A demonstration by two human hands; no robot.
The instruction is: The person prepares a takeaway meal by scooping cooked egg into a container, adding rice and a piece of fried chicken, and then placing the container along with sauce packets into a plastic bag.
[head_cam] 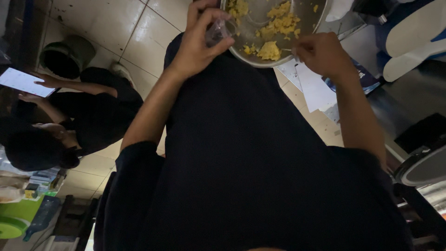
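Note:
A round metal bowl (pixel 304 18) with clumps of yellow crumbly food (pixel 278 23) is at the top of the head view, in front of my dark shirt. My left hand (pixel 197 46) is at the bowl's left rim, fingers closed on a small clear plastic container (pixel 217 32) tipped toward the food. My right hand (pixel 323 53) is at the bowl's lower right rim. Its fingertips are pinched on what looks like a thin utensil (pixel 289 49) reaching into the food; the utensil's end is hard to make out.
Another person in dark clothes (pixel 93 116) crouches at the left on the tiled floor, holding a lit screen (pixel 23 81), near a dark bucket (pixel 67 56). White papers (pixel 313 88) lie under the bowl. A green basin (pixel 11 223) and blue bottle (pixel 42 216) sit lower left.

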